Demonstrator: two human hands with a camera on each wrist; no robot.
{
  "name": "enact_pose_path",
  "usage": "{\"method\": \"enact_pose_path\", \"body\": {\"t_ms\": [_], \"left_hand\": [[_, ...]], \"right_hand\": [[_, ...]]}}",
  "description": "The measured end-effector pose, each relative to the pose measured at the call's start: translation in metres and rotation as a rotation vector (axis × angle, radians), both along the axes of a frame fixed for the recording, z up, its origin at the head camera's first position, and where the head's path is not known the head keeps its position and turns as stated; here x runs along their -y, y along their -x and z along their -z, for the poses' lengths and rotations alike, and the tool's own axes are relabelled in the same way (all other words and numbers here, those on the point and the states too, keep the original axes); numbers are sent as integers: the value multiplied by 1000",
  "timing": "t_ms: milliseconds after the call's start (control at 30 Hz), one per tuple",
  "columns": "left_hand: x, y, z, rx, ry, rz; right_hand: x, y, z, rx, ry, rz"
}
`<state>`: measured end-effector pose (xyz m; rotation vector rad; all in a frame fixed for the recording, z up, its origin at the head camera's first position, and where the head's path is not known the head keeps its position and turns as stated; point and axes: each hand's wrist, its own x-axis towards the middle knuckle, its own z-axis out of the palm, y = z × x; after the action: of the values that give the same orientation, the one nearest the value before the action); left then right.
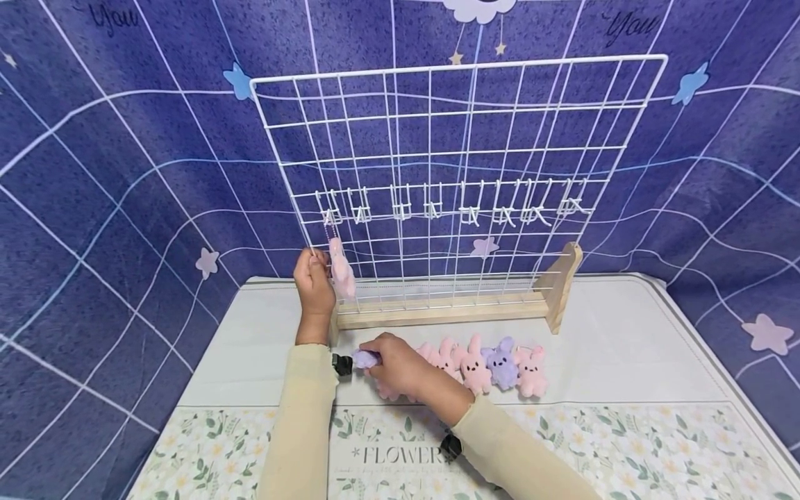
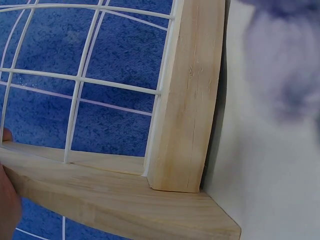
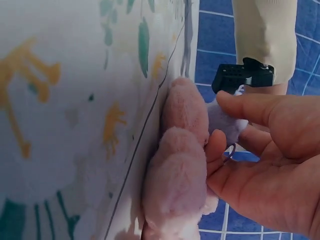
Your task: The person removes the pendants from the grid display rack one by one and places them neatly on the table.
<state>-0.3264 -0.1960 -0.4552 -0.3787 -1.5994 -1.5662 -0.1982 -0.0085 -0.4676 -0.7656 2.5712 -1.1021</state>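
Note:
My right hand [image 1: 400,368] pinches a small purple plush bunny [image 1: 365,358] at the left end of a row of plush bunnies. In the right wrist view, thumb and fingers close on the purple plush [image 3: 227,122], its thin cord loop hanging by the fingers. Pink plush bunnies [image 3: 175,185] lie right beside that hand. My left hand [image 1: 314,288] grips the left side of the white wire grid rack [image 1: 459,148], near its wooden stand [image 2: 187,100]. Next to the left hand, a pink plush bunny [image 1: 341,267] hangs by a bead chain from the leftmost hook [image 1: 330,215].
Several white hooks [image 1: 470,214] line the grid to the right. More pink bunnies [image 1: 476,368] and another purple one [image 1: 502,363] lie before the wooden base [image 1: 437,312]. A flowered mat [image 1: 637,444] covers the table front; a blue patterned cloth [image 1: 125,208] hangs around.

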Motion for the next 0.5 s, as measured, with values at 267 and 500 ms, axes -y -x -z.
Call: {"method": "enact_pose_path", "body": {"t_ms": [267, 500], "left_hand": [[0, 1, 0, 2, -14, 2], [-1, 0, -1, 1, -17, -6]], "right_hand": [[-3, -9, -9, -118, -343, -151], [-2, -17, -12, -231, -458, -142]]}}
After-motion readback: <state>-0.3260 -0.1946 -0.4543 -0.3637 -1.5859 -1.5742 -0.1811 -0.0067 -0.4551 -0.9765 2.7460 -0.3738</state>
